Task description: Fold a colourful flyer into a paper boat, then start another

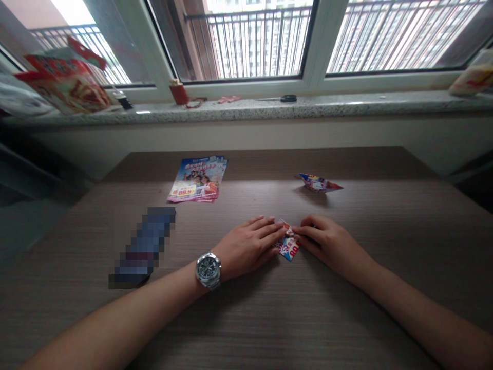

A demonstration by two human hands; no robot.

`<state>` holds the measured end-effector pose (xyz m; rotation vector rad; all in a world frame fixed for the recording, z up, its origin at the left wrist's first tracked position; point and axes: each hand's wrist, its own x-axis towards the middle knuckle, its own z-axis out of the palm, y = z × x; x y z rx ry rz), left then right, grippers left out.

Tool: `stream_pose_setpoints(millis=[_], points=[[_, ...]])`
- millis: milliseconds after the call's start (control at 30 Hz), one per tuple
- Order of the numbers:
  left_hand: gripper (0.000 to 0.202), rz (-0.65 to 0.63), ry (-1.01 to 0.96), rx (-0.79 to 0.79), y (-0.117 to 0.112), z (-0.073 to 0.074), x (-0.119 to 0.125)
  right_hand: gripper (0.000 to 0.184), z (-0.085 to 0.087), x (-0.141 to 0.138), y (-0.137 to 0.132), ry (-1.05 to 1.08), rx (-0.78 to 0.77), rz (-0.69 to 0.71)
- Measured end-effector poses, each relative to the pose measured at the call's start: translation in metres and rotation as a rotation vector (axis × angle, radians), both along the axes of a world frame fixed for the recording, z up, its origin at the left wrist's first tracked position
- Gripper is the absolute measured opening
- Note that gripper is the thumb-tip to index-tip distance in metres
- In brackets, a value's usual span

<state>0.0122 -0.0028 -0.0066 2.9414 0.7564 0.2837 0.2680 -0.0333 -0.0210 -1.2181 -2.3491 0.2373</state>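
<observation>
My left hand [251, 244], with a steel watch on its wrist, lies flat with fingers stretched over a small folded piece of printed paper [288, 246] on the wooden table [346, 318]. My right hand [325, 240] meets it from the right, its fingertips pinched on the paper's upper edge. Most of the paper is hidden under the two hands. A finished folded paper shape [319, 183] lies farther back on the right.
A small stack of printed flyers [198, 179] lies at the table's back left. A blurred-out object [144, 245] sits left of my forearm. The stone window sill [346, 107] holds snack bags [65, 82], a red cup [178, 93] and scissors [287, 98].
</observation>
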Motion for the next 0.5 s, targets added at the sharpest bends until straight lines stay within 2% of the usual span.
stream_pose_setpoints(millis=[200,500], points=[[0.051,0.051,0.025,0.030,-0.0036,0.0021,0.0008,0.024,0.0031,-0.0010,-0.0024,-0.060,0.009,-0.031],[0.051,0.023,0.003,0.011,-0.0016,0.0022,0.0003,0.024,0.0053,0.0000,0.0005,-0.077,0.019,-0.091]])
